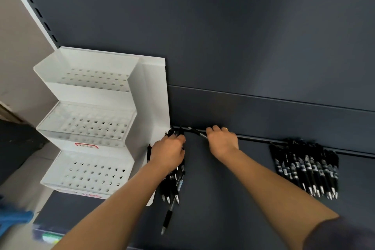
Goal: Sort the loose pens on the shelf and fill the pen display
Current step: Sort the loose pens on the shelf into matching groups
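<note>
I'm looking down on a dark grey shelf (223,199) with a matching back panel (243,26) behind it. The white tiered pen display (91,92) is standing at the shelf's left end, and all its holes are showing empty.

A sorted pile of black pens (306,168) is lying well off to the right, long axes running front to back, tips pointing toward me. A second bundle of pens (172,186) is lying the same way just beside the display's side wall.

My left hand (168,152) is curling around that bundle, gripping it. My right hand (222,141) is curling down over a single pen (195,131) lying along the shelf's back edge, seemingly pinching its barrel. One stray pen (168,217) is sitting nearer me.

The display is sitting left of both hands, the left hand nearer. I'm judging the bundle needs tipping upright before going in.
</note>
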Motion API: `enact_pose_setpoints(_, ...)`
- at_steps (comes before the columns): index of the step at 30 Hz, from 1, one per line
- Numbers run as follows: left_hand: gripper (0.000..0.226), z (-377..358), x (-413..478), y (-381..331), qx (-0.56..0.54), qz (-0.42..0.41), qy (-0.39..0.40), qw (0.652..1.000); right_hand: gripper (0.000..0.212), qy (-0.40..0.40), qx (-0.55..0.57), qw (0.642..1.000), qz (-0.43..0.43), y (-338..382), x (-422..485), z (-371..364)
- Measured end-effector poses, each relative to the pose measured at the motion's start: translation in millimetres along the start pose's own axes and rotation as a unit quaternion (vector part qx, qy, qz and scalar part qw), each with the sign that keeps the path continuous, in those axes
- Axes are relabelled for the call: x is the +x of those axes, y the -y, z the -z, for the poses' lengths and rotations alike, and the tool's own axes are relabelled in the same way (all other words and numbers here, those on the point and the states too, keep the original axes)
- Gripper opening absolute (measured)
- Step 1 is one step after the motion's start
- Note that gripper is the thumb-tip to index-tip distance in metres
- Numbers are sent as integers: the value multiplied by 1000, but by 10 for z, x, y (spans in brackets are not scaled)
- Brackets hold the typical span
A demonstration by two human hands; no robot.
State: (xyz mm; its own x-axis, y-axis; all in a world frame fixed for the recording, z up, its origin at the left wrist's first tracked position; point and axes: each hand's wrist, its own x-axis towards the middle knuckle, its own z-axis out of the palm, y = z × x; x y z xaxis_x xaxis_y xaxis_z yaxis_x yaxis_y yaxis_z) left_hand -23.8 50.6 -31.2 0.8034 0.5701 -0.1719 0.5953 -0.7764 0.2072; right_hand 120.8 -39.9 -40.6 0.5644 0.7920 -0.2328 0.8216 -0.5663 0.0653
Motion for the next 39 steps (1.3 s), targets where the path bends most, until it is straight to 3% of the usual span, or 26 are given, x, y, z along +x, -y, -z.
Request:
enact_pose_setpoints(8,37,-214,67,-241,104,-9,29,994,36,-6,-23,1000,5,-196,-119,-47)
enact_pose_setpoints(13,38,-223,79,-317,44,-13,29,999,38,-5,-18,1000,-8,-410,-289,-27)
enact_pose_setpoints(16,32,-199,93,-329,-52,-14,16,998,28,-25,117,991,-53,-476,-347,-32)
enact_pose_setpoints(19,22,-152,134,-387,-122,-25,-9,992,25,-28,319,943,-90,-483,-382,-15)
enact_pose_setpoints(22,15,-136,149,-560,-163,-51,-10,985,24,-57,417,898,-126,-521,-504,19)
enact_pose_setpoints(27,14,-200,108,-1118,-208,-104,14,972,19,-106,349,920,-146,-898,-806,51)
enact_pose_setpoints(33,15,-320,56,-1935,-218,-142,18,965,8,-130,365,905,-174,-1552,-1269,58)
enact_pose_setpoints(36,18,-401,22,-2344,-223,-136,16,965,15,-148,342,911,-175,-1969,-1458,7)
enact_pose_setpoints(39,15,-450,10,-2735,-234,-117,6,965,38,-137,375,900,-175,-2421,-1605,-37)
